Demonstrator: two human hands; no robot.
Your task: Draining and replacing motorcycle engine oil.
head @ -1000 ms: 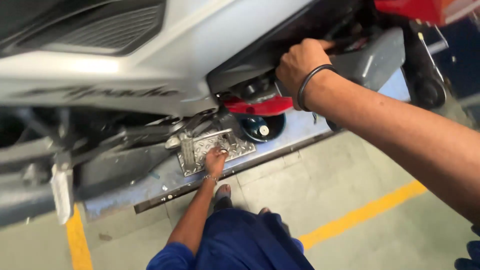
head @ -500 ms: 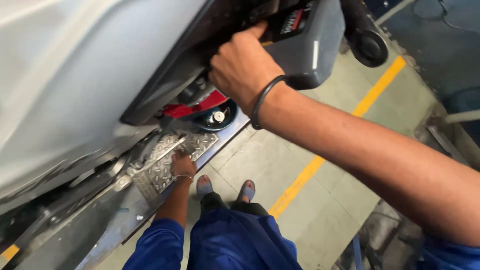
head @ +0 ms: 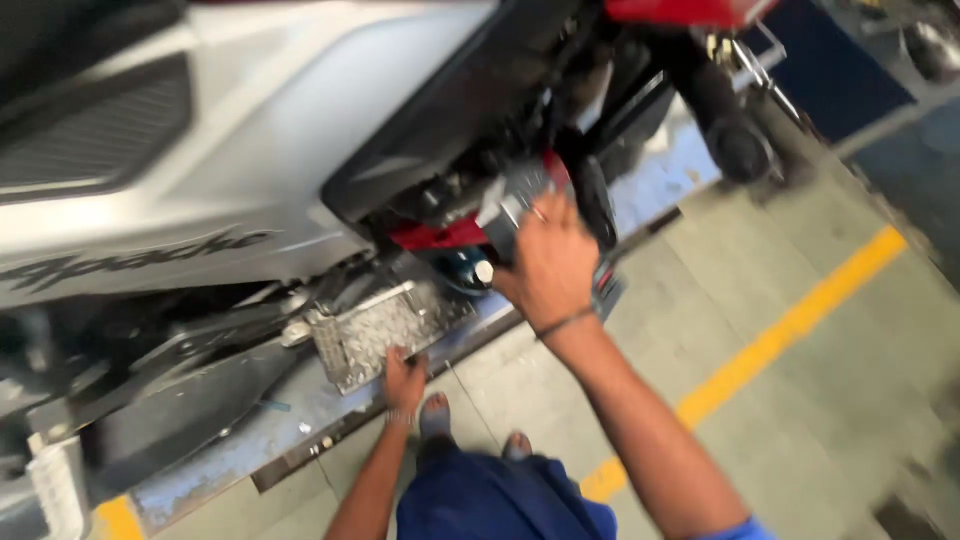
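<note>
A silver-grey motorcycle (head: 250, 150) stands on a metal lift platform (head: 270, 420). My right hand (head: 548, 262), a dark band on its wrist, is down by the engine. Its fingers curl on a grey part (head: 508, 205) next to a red piece (head: 440, 236) and a dark blue round cover (head: 458, 270); blur hides the exact grip. My left hand (head: 404, 382) is lower down, with its fingers bent over the bottom edge of a checkered metal plate (head: 368, 330) on the platform. My blue trousers (head: 495, 500) and bare toes (head: 436, 412) show below.
A dark wheel or tyre (head: 735, 145) sits at the upper right of the bike. The concrete floor (head: 800, 420) carries a diagonal yellow line (head: 790, 330). A white bottle-like object (head: 55, 485) stands at the lower left, and a blue surface (head: 850, 70) lies at the far right.
My right hand has come down from the dark grey panel high on the bike to the grey part beside the red piece. My left hand stays on the checkered plate. The view has swung.
</note>
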